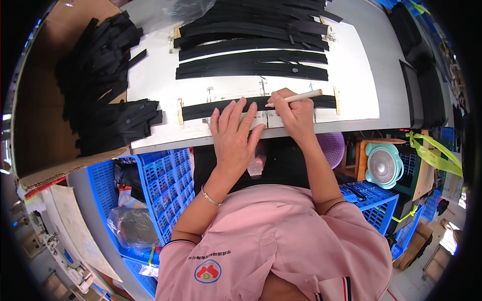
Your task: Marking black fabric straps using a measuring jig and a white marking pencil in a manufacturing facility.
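A black fabric strip (197,111) lies across the near part of a white board (354,75), between two tan tape pieces (181,111). Flat on the strip's middle rests my left hand (232,126), its fingers spread. Just beside it, my right hand (297,116) grips a white pen (307,95); the pen's tip points left and down at the strip. Dark marks are drawn on the board above and below the strip. Farther back, several more black strips (251,70) lie in rows, heaped toward the far edge.
At the left, a cardboard box (37,100) holds a pile of black strips (100,75) that spills onto the board. Blue plastic crates (168,193) stand below the table's edge. A purple basket (331,149) and a turquoise fan (384,165) are below at the right.
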A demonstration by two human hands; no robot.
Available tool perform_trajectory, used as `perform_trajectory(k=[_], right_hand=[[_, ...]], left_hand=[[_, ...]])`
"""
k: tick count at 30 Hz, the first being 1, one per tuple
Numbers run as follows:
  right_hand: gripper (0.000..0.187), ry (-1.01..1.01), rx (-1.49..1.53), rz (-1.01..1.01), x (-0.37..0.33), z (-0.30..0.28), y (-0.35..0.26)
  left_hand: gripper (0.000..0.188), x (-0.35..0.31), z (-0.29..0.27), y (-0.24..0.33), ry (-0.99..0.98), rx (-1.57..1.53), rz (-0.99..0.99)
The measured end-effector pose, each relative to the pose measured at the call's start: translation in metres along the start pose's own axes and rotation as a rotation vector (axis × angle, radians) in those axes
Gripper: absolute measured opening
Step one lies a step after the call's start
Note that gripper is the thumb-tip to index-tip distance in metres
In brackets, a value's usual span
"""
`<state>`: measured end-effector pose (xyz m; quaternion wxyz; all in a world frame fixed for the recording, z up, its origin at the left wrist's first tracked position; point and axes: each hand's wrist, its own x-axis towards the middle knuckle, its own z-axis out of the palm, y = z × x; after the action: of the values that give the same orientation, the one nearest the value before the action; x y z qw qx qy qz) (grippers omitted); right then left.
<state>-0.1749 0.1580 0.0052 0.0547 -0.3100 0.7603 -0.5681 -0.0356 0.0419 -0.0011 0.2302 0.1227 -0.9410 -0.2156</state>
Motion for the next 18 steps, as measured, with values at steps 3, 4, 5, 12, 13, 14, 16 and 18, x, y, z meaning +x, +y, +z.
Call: perform_trajectory(k=[3,4,5,12,13,14,16,18], right_hand=[[0.024,-0.047,-0.012,-0.019,0.000,-0.002,-0.001],[0.025,-0.059,-0.016,-0.014,0.000,-0.002,-0.001],[0.025,-0.056,-0.014,-0.013,0.001,-0.001,-0.001],[0.024,-0.075,0.003,-0.006,-0.004,-0.007,0.002],[0.023,-0.055,0.109,0.055,-0.006,-0.012,0.000],[0.023,-0.015,0.158,0.074,-0.009,-0.017,-0.001],[0.024,0.099,0.256,0.089,-0.011,-0.036,-0.006],[0.025,0.159,0.197,0.102,-0.005,-0.062,-0.003]], left_hand=[[0.048,0.000,0.002,-0.001,-0.014,0.014,-0.014],[0.048,0.000,0.002,-0.001,-0.017,0.014,-0.010],[0.048,0.000,0.001,-0.002,-0.011,0.024,-0.010],[0.047,-0.002,0.006,-0.001,0.032,0.015,0.004],[0.047,-0.003,0.006,-0.001,0.043,0.038,-0.002],[0.047,-0.003,0.006,-0.001,0.040,0.021,-0.003],[0.047,-0.003,0.006,0.001,0.035,-0.008,0.001],[0.047,-0.002,0.006,0.002,0.030,0.000,0.002]])
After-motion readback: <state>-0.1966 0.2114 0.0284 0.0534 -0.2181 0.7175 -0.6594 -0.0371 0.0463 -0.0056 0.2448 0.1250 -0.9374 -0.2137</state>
